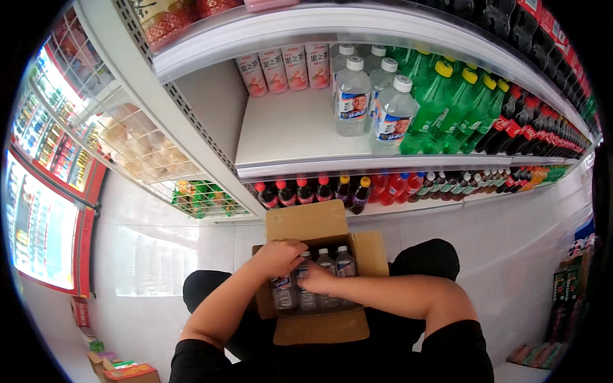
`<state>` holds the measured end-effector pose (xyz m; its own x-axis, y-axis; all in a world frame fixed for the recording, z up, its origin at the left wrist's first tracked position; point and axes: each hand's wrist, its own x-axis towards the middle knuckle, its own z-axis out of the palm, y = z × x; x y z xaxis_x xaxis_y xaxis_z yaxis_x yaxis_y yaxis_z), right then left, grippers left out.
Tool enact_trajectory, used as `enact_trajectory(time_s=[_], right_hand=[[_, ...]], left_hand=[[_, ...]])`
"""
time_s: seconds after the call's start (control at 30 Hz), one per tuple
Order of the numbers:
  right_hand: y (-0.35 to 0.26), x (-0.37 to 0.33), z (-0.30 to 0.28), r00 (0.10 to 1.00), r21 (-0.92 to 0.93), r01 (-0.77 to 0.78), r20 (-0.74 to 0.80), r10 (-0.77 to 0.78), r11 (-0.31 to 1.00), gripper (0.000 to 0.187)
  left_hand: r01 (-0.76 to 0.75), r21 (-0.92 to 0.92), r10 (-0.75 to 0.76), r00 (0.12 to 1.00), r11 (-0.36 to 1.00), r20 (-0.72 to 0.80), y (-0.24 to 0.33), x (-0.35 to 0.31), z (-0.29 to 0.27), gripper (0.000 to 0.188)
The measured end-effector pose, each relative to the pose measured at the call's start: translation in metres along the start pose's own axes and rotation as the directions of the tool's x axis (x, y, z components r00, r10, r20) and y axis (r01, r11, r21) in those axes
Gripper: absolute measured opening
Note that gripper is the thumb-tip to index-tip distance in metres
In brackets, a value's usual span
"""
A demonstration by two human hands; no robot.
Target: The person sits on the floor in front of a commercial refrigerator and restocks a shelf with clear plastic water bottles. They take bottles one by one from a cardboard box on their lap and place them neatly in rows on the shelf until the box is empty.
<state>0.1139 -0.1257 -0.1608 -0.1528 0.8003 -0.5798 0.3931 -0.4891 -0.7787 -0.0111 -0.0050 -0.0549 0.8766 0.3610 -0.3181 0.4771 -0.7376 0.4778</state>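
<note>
An open cardboard box [322, 327] stands between my knees with its flaps folded out. Inside it are several clear plastic bottles [345, 265] with blue-and-white labels, standing upright. My left hand [280, 256] is closed over the top of the leftmost front bottle [285, 296], hiding its cap. Just right of it, my right hand [318, 279] has its fingers closed at the upper part of the neighbouring bottle [307, 299]. Fingers of both hands partly cover each other's bottles.
Ahead, a white shelf [287, 131] holds pink-and-white cartons [295, 69], similar clear bottles [353, 96], green bottles [440, 105] and dark cola bottles [511, 121]. More bottles [303, 191] line the lower shelf. Left are a wire rack [150, 140] and a red-framed fridge [83, 249].
</note>
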Motion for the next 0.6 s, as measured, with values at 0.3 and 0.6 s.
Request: enact_trajectory(time_s=[0.3, 0.6], right_hand=[[-0.021, -0.014, 0.032, 0.924, 0.312, -0.349, 0.270, 0.269, 0.884, 0.070], [-0.005, -0.015, 0.033, 0.778, 0.445, -0.437, 0.624, 0.080, 0.781, 0.060]], left_hand=[[0.083, 0.111, -0.094, 0.991, 0.990, 0.098, -0.024, -0.011, 0.016, 0.044], [0.121, 0.157, -0.146, 0.976, 0.980, 0.159, -0.028, -0.011, 0.017, 0.052]])
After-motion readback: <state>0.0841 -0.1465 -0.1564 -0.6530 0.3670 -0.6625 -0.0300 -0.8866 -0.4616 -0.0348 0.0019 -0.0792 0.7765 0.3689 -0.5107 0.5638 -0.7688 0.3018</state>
